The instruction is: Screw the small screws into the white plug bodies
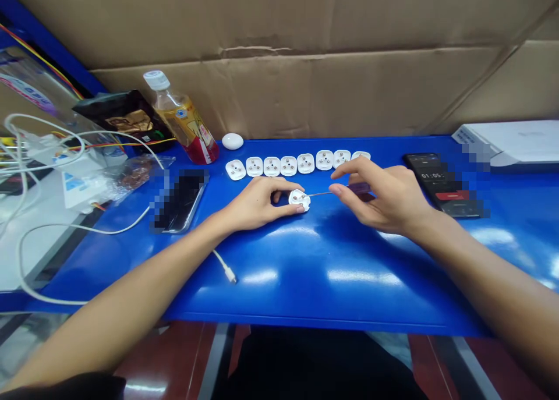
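Note:
My left hand (pixel 262 203) pinches a small white plastic piece (pixel 299 200) by its edges, with metal parts showing inside it. From the right, my right hand (pixel 375 195) holds a screwdriver (pixel 321 194) whose thin shaft reaches into that piece. The handle lies partly hidden behind the fingers. Beyond both hands, a row of several similar white pieces (pixel 271 166) lies on the blue table (pixel 305 283), the rightmost one partly covered by my right hand.
Left of my hands lie a phone (pixel 181 202), a white cable (pixel 225 267) and a drink bottle (pixel 186 120). A white oval object (pixel 232 141) sits behind the row. On the right are another phone (pixel 441 184) and a white box (pixel 515 141). Cardboard (pixel 279 91) stands behind.

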A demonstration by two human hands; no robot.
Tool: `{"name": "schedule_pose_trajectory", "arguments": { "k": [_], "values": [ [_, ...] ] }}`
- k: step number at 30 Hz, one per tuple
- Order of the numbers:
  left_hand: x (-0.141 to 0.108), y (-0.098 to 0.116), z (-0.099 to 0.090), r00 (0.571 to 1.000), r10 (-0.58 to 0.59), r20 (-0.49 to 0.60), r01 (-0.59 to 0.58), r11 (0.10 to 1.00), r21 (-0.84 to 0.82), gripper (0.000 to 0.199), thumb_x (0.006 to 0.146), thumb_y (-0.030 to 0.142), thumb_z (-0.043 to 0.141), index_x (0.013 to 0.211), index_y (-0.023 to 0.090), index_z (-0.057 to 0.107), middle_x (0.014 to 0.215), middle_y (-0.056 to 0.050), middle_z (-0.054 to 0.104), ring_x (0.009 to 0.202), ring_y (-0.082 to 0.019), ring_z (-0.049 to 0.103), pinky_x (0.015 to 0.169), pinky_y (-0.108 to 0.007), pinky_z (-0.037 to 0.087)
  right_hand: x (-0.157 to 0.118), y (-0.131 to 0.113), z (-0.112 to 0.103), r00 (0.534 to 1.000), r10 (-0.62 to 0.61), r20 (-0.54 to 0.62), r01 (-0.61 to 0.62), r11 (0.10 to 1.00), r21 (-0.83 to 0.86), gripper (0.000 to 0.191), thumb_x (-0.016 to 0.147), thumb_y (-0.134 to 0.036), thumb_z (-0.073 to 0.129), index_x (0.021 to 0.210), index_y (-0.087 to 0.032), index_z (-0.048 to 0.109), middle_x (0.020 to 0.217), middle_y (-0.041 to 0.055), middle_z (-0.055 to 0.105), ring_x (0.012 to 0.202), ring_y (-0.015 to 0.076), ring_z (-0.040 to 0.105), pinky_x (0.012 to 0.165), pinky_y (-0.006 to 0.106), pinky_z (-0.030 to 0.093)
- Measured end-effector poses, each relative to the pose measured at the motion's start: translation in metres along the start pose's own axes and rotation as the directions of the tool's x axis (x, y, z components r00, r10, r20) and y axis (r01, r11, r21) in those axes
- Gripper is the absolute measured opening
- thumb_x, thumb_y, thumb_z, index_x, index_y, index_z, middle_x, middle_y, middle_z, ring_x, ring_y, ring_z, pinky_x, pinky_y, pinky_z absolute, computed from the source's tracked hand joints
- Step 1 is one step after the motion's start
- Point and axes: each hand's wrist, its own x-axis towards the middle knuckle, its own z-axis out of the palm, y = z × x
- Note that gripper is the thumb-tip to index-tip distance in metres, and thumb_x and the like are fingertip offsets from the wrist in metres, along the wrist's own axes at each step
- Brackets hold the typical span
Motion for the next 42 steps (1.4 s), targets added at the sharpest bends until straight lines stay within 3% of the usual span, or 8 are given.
{"name": "schedule_pose_trajectory", "arguments": {
  "k": [14, 18, 22, 26, 31, 35, 39, 42],
  "values": [
    [-0.001, -0.003, 0.0, 0.999, 0.021, 0.031, -0.021, 1.0, 0.007, 0.048, 0.096, 0.054, 0.079, 0.132, 0.022, 0.08, 0.088, -0.001, 0.071, 0.073, -0.015, 0.053, 0.07, -0.029, 0.038, 0.005, -0.004, -0.002, 0.998, 0.05, -0.042, -0.05, 0.999, 0.002, 0.009, 0.1, -0.031, 0.064, 0.106, -0.024, 0.065, 0.072, -0.0007, 0.075, 0.058, 0.0196, 0.071, 0.055, 0.031, 0.047],
    [-0.001, -0.002, 0.001, 0.999, 0.009, 0.045, -0.01, 1.0, 0.008, 0.049, 0.097, 0.054, 0.078, 0.134, 0.022, 0.079, 0.091, -0.002, 0.072, 0.074, -0.015, 0.054, 0.071, -0.029, 0.04, 0.006, -0.003, -0.003, 1.0, 0.005, 0.019, -0.007, 0.995, 0.103, 0.019, 0.099, -0.03, 0.062, 0.117, -0.022, 0.063, 0.09, 0.004, 0.08, 0.071, 0.0201, 0.076, 0.06, 0.03, 0.05],
    [0.0, -0.002, 0.001, 0.999, 0.016, 0.041, -0.017, 0.999, 0.032, 0.049, 0.098, 0.052, 0.078, 0.135, 0.021, 0.079, 0.089, -0.001, 0.071, 0.073, -0.015, 0.053, 0.071, -0.029, 0.039, 0.006, 0.0, -0.005, 1.0, 0.007, -0.011, -0.008, 0.999, -0.036, 0.016, 0.104, -0.038, 0.062, 0.099, -0.023, 0.068, 0.067, -0.0008, 0.073, 0.054, 0.0188, 0.067, 0.054, 0.031, 0.04],
    [0.0, -0.002, 0.002, 0.999, 0.014, 0.044, -0.016, 0.999, 0.031, 0.048, 0.098, 0.052, 0.078, 0.134, 0.021, 0.079, 0.089, -0.001, 0.07, 0.073, -0.015, 0.053, 0.071, -0.029, 0.039, 0.005, 0.003, -0.008, 0.993, -0.016, 0.118, 0.006, 0.996, 0.084, 0.014, 0.102, -0.033, 0.062, 0.109, -0.022, 0.068, 0.087, 0.0036, 0.081, 0.069, 0.0204, 0.075, 0.061, 0.03, 0.047],
    [0.0, -0.001, 0.002, 0.999, 0.026, 0.029, -0.027, 0.999, 0.02, 0.043, 0.099, 0.052, 0.076, 0.129, 0.021, 0.081, 0.087, -0.001, 0.07, 0.072, -0.015, 0.051, 0.071, -0.029, 0.039, 0.007, 0.005, -0.009, 0.989, 0.074, 0.126, -0.071, 0.997, -0.027, 0.023, 0.105, -0.043, 0.06, 0.097, -0.024, 0.071, 0.068, 0.0012, 0.074, 0.056, 0.0215, 0.066, 0.059, 0.033, 0.041],
    [0.0, -0.001, 0.002, 0.999, 0.025, 0.027, -0.026, 1.0, 0.017, 0.042, 0.099, 0.051, 0.076, 0.129, 0.021, 0.081, 0.089, -0.001, 0.072, 0.072, -0.015, 0.052, 0.071, -0.028, 0.039, 0.009, 0.004, -0.009, 0.982, 0.038, 0.185, -0.06, 0.992, 0.114, 0.02, 0.102, -0.037, 0.063, 0.114, -0.022, 0.066, 0.102, 0.0079, 0.082, 0.082, 0.0235, 0.077, 0.068, 0.032, 0.049],
    [0.0, 0.0, 0.002, 0.999, 0.031, 0.024, -0.031, 0.999, 0.017, 0.041, 0.1, 0.051, 0.076, 0.127, 0.021, 0.081, 0.089, -0.001, 0.072, 0.073, -0.015, 0.053, 0.072, -0.028, 0.039, 0.009, 0.002, -0.007, 0.981, 0.121, 0.151, -0.132, 0.989, 0.064, 0.02, 0.104, -0.04, 0.061, 0.093, -0.024, 0.067, 0.075, 0.0024, 0.076, 0.063, 0.0212, 0.07, 0.062, 0.032, 0.043],
    [0.0, 0.0, 0.002, 0.999, 0.021, 0.028, -0.022, 1.0, 0.015, 0.04, 0.1, 0.052, 0.075, 0.125, 0.022, 0.081, 0.092, -0.001, 0.073, 0.074, -0.015, 0.055, 0.072, -0.029, 0.04, 0.01, 0.0, -0.009, 0.981, 0.107, 0.16, -0.125, 0.987, 0.103, 0.018, 0.102, -0.04, 0.064, 0.104, -0.023, 0.068, 0.082, 0.0037, 0.078, 0.07, 0.0224, 0.072, 0.065, 0.031, 0.045]
  ]
}}
